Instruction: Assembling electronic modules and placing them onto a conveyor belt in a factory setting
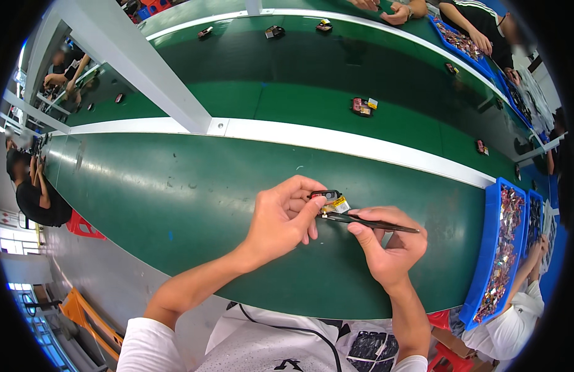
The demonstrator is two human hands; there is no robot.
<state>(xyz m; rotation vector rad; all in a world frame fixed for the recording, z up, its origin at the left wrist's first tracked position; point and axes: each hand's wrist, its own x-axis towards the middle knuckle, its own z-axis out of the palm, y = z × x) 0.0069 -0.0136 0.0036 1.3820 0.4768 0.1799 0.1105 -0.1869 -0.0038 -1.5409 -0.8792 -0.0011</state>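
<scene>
Above the green tabletop (175, 192), my left hand (284, 214) pinches a small black device housing (325, 194) between thumb and fingers. A yellow-and-silver battery-like piece (338, 204) sticks out beside the housing, toward my right hand. My right hand (389, 245) is closed around dark tweezers (383, 224). Their tips point left and reach the lower edge of the housing and the yellow piece. Whether the tips grip anything is too small to tell.
A blue tray (489, 248) of small colourful parts stands at the table's right end. Beyond a white rail (312, 144), a green conveyor belt (281, 105) carries several small assemblies, one being a black-and-red unit (362, 106). A white post (138, 62) rises at left. Other people sit around.
</scene>
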